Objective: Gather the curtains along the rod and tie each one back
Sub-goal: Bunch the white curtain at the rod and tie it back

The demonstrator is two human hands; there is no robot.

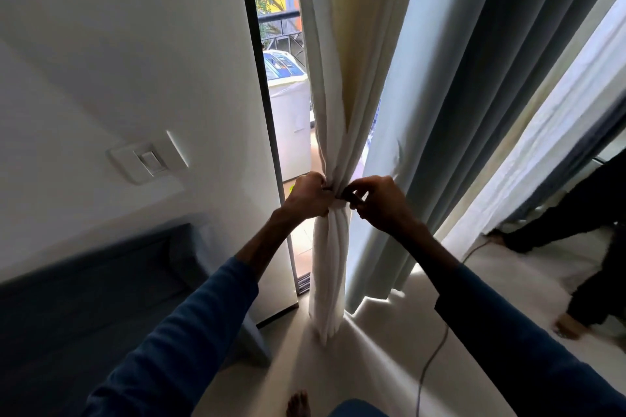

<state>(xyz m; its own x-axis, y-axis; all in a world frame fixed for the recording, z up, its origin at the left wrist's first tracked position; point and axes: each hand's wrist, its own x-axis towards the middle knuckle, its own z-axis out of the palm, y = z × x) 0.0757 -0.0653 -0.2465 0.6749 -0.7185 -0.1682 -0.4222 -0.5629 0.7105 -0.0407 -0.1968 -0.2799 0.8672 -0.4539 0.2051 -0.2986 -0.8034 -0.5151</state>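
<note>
Hands first: left hand (310,195) and right hand (379,203) close together at dead centre, each pinching the tie (341,208) wrapped round the white curtain (333,105). Gripped from both sides, probably to keep the bundle squeezed tight while sorting the knot. Hanging from 12 o'clock down to the floor (372,366), cinched narrow at the waist. Can't tell if actually knotted yet, too hidden in the grip. Grey curtain (474,112) over at 2 o'clock loose, not tied. Guessing half done at best. Worth minding the cable (437,349) at 5 o'clock.
</note>
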